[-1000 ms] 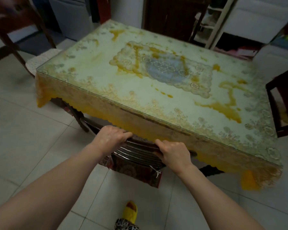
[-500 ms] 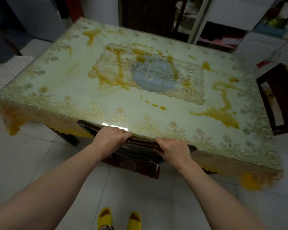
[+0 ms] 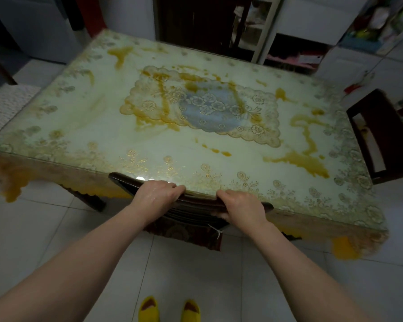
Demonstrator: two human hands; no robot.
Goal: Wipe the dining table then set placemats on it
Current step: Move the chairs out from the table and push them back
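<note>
While both arms reach forward from the bottom of the view, the left hand (image 3: pixel 157 194) and right hand (image 3: pixel 241 204) are each closed over the top rail of a dark wooden chair (image 3: pixel 196 202) that stands tucked against the near edge of the tabletop (image 3: pixel 102 126). Fingers of both hands curl over the rail; the left hand sits toward the rail's left half, the right hand toward its right end, and the two are apart from each other. A patterned red seat cushion (image 3: pixel 186 233) shows below the rail, with a short white string hanging at its right corner.

Tabletop condition: a glossy surface lies over a pale lace-patterned cloth (image 3: pixel 354 189) with gold floral borders. Yellow-orange stains (image 3: pixel 300 160) are spread across it, heaviest at the right side, around the centre and near the far left corner. The cloth's hanging edge is also stained orange at the near left and near right corners. A scalloped lace mat (image 3: pixel 203 108) with a bluish centre lies flat in the middle of the tabletop, apparently under the glossy layer; whether it is a separate placemat cannot be told.

A second dark chair (image 3: pixel 382 135) stands at the right end. Yellow slippers (image 3: pixel 169 309) are visible on the white tiled floor (image 3: pixel 44 228) below.
</note>
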